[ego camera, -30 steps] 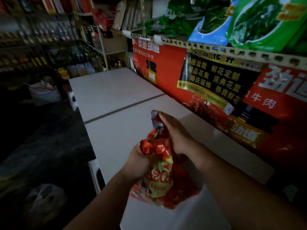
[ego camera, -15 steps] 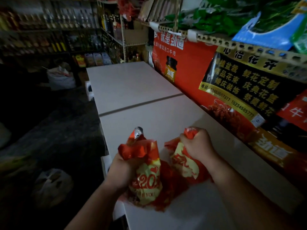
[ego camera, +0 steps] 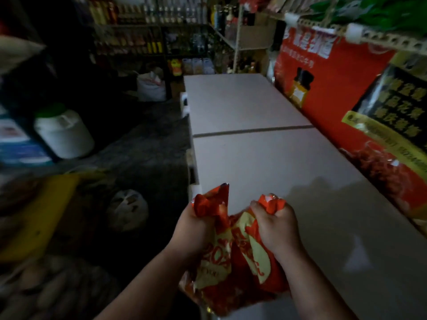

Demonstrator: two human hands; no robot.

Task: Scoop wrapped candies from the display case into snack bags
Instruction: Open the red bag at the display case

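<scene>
gripping crinkled red foil bags (ego camera: pixel 233 257), left hand (ego camera: pixel 191 229), right hand (ego camera: pixel 275 225), smooth white lid (ego camera: pixel 288 162)

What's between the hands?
Head view: red snack bag, left hand and right hand each gripping a top corner; white lid shows above it.

left hand (ego camera: pixel 192 229), right hand (ego camera: pixel 276 225), clutching snack bags (ego camera: pixel 216 266)

Red-yellow printed snack bags (ego camera: pixel 233 257); white case lids (ego camera: pixel 265 162).
</scene>
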